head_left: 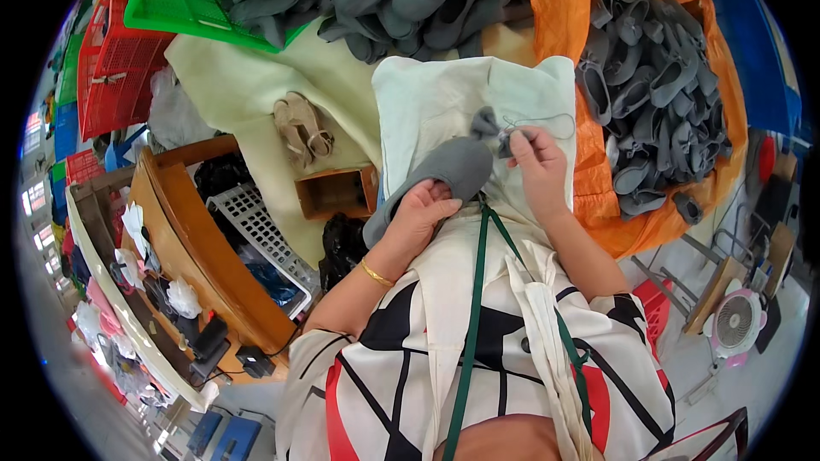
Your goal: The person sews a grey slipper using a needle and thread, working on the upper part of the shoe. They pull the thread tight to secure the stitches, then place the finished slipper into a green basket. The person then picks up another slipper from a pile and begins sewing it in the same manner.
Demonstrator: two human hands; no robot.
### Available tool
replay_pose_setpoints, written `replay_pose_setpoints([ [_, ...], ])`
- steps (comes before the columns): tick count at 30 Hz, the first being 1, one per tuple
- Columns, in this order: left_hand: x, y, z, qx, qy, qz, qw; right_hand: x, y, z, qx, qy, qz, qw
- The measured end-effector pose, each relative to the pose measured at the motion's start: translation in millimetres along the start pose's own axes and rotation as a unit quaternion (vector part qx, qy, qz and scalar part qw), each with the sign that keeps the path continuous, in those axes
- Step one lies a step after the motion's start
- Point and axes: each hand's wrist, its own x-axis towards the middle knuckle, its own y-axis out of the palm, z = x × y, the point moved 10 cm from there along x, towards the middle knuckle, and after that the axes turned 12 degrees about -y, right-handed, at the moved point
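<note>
My left hand (427,207) is closed around a grey flat shoe (453,166), with the thumb over its rim and the fingers inside the opening. The shoe lies slanted over my lap, its toe toward my right hand (536,158). Between the thumb and forefinger of that right hand is the edge of a small grey bow (485,123), just beyond the toe. Whether the bow touches the shoe I cannot tell. A thin dark thread (559,119) loops out past my right fingers; no needle can be made out. Beneath lies a pale cloth-covered cushion (427,90).
Grey shoes (418,0) are heaped at the far side beside a green crate (184,13). An orange sack (589,196) of bow-trimmed shoes stands right. Beige sandals (301,130), a wooden box (335,192) and a white basket (260,230) are left; a fan (736,323) stands lower right.
</note>
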Motion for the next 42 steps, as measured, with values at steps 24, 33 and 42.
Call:
replay_pose_setpoints([
  [24, 11, -20, -33, -0.200, 0.094, -0.227, 0.949, 1, 63, 17, -0.201, 0.036, 0.211, 0.956],
  [33, 13, -20, -35, -0.203, 0.083, -0.212, 0.952, 9, 69, 22, -0.232, -0.034, 0.219, 0.947],
  [42, 12, -21, -34, -0.205, 0.081, -0.215, 0.951, 9, 70, 22, -0.231, -0.017, 0.226, 0.946],
])
